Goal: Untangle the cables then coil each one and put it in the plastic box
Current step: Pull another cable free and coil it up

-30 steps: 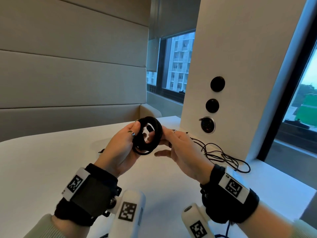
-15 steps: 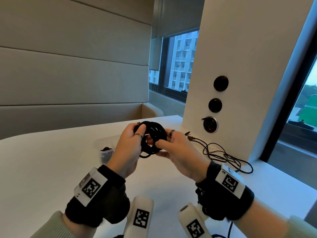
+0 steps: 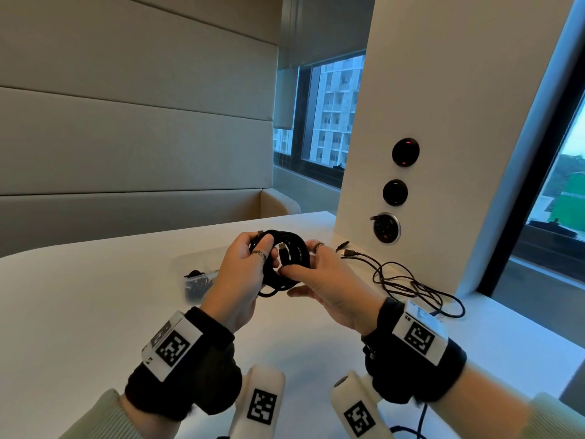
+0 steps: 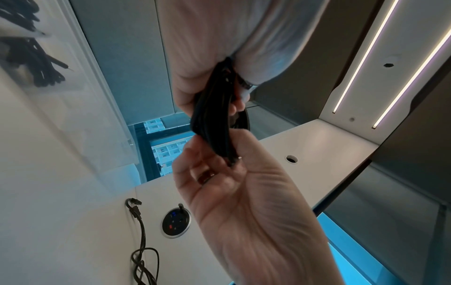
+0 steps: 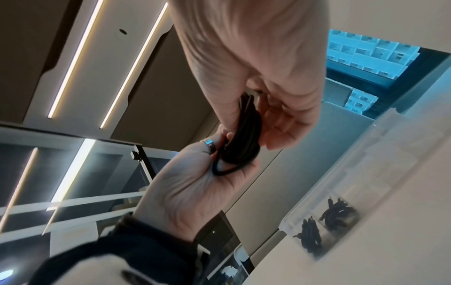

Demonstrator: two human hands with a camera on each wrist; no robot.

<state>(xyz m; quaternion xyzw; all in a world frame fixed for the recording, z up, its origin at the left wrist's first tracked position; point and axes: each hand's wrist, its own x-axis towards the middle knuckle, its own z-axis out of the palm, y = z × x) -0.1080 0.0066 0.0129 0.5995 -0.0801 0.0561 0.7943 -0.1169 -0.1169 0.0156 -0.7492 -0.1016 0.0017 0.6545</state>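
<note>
A black cable wound into a coil (image 3: 292, 253) is held above the white table (image 3: 95, 312) between both hands. My left hand (image 3: 269, 248) grips the coil's left side, fingers curled over the top. My right hand (image 3: 294, 274) pinches its near right side between thumb and fingers. One plug end lies across the ring's middle. The wrist views show the same coil (image 4: 214, 123) (image 5: 246, 138) edge-on between the two palms. The clear plastic box (image 3: 196, 280), half hidden behind my left hand, holds coiled black cables (image 5: 336, 214).
A thin loose black cable (image 3: 408, 286) lies tangled on the table to the right, by a white pillar (image 3: 443, 122) with round sockets (image 3: 386, 228). A padded wall stands behind the table, and a window is at the far right.
The coil has come down from an upright open ring to a lower, tilted position. Both hands have closed in on it. The box now shows behind my left hand.
</note>
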